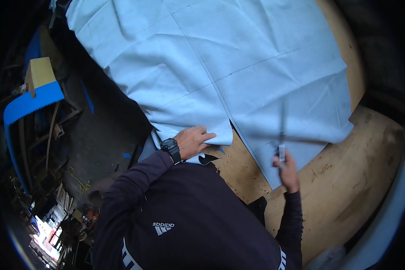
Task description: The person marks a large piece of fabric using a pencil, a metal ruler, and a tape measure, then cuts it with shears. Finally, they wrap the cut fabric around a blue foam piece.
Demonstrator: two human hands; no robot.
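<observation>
A large light blue leather-like sheet (274, 40) lies wrinkled before me, marked with thin dark lines and split by a cut running up from its near edge. My left hand (192, 141), with a black watch on its wrist, rests on the near edge left of the cut, fingers bent onto the material. Small bunched folds of the same sheet show just below it. In my right hand (287, 171) are scissors (282, 153), blurred by motion, their blades apart over the right-hand part of the sheet.
Under the sheet is a tan wooden board (333, 171) with dark stains. To the left, a bright blue curved frame (36, 101) carries a yellow foam block (41, 72). A yellow cord (78, 180) lies on the dark floor, near a blue scrap (127, 155).
</observation>
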